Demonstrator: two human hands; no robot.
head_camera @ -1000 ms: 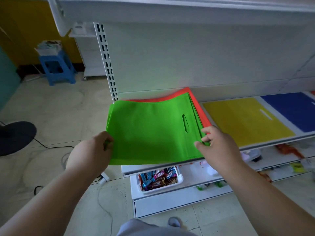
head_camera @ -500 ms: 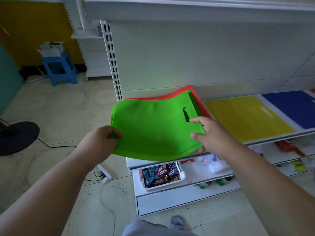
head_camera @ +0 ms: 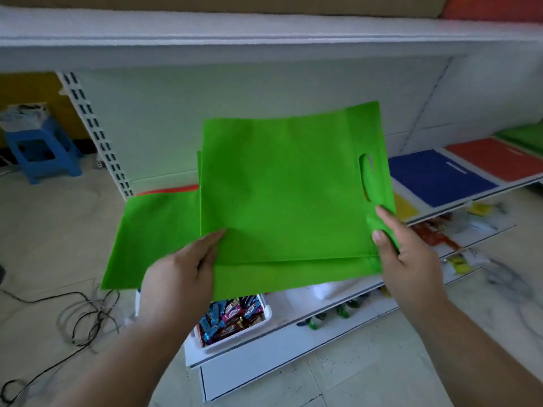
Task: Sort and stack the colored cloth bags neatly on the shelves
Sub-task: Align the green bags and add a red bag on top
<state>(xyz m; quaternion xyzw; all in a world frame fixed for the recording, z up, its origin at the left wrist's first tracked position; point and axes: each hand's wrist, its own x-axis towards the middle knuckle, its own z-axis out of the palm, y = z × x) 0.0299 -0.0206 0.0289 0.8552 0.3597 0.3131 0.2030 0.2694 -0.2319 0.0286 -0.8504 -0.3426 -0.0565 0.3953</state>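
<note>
A small stack of green cloth bags (head_camera: 288, 189) with a cut-out handle is lifted above the shelf in front of me. My left hand (head_camera: 182, 274) grips its lower left edge, thumb on top. My right hand (head_camera: 402, 248) pinches its lower right corner below the handle slot. More green bags (head_camera: 152, 239) lie lower at the left, over an orange bag (head_camera: 170, 190) whose edge shows behind. On the shelf to the right lie a yellow bag (head_camera: 407, 205), a blue bag (head_camera: 435, 177), an orange-red bag (head_camera: 493, 157) and another green bag (head_camera: 526, 138).
The white shelf (head_camera: 470, 198) has an upper shelf (head_camera: 264, 33) overhead and a slotted upright (head_camera: 91, 127) at the left. A white bin of wrapped sweets (head_camera: 232, 318) sits on the lower shelf. A blue stool (head_camera: 41, 154) and cables (head_camera: 76, 315) are on the floor to the left.
Both hands have lifted the top green bags up off the pile and shifted them right. The view has swung right, showing more coloured bags on the shelf.
</note>
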